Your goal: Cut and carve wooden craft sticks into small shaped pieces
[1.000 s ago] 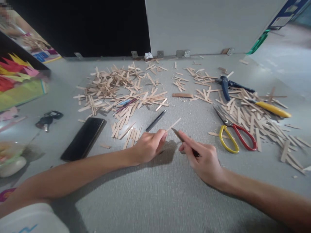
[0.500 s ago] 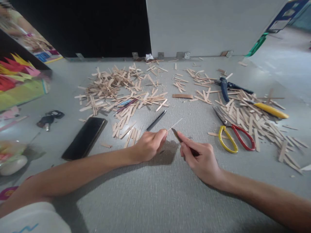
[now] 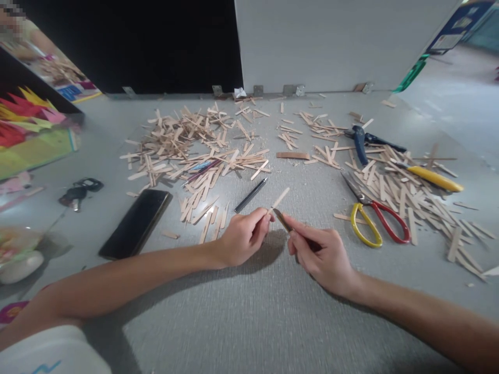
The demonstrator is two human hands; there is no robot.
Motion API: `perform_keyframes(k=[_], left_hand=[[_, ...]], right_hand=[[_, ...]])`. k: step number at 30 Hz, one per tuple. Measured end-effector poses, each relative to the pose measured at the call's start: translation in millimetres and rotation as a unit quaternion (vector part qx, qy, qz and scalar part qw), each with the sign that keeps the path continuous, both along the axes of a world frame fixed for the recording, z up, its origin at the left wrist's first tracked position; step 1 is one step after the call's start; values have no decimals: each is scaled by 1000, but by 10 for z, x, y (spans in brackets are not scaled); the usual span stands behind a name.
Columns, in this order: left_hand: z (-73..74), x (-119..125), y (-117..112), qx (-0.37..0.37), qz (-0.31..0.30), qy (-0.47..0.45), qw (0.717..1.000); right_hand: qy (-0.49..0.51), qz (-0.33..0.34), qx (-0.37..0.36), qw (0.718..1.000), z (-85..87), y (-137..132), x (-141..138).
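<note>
My left hand (image 3: 244, 236) is closed in a pinch on a thin wooden stick (image 3: 279, 198) that points up and to the right. My right hand (image 3: 319, 254) is closed on a small knife (image 3: 283, 221), index finger laid along its back. The blade tip sits right at the base of the stick, beside my left fingertips. Both hands hover just above the grey table (image 3: 249, 322).
Piles of cut wooden sticks (image 3: 187, 143) spread left and right (image 3: 409, 192). A black pen (image 3: 250, 195), a black phone (image 3: 135, 222), red-and-yellow scissors (image 3: 370, 215), blue pliers (image 3: 360, 140), a yellow-handled tool (image 3: 434, 177) and keys (image 3: 78, 191) lie around. Coloured paper (image 3: 23, 119) sits far left.
The knife tip has moved in to the base of the stick. The stick has turned slightly, showing more of its flat face. Both hands stay in nearly the same place.
</note>
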State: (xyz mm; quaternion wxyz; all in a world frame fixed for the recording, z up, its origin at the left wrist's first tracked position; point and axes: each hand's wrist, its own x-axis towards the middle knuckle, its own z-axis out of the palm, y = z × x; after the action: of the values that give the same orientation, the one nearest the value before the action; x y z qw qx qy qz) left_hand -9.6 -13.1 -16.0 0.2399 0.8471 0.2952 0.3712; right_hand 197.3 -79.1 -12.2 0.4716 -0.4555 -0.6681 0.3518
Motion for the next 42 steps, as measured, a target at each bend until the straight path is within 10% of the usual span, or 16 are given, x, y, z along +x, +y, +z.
perform_keyframes(k=[25,42], left_hand=[[30,3,46,-134,-26,-20,990],[142,15,75,-214,-50,-35,975]], right_hand=[[-171,-11,148,974,-46,39,71],[-40,-89,-6,995,100,64,62]])
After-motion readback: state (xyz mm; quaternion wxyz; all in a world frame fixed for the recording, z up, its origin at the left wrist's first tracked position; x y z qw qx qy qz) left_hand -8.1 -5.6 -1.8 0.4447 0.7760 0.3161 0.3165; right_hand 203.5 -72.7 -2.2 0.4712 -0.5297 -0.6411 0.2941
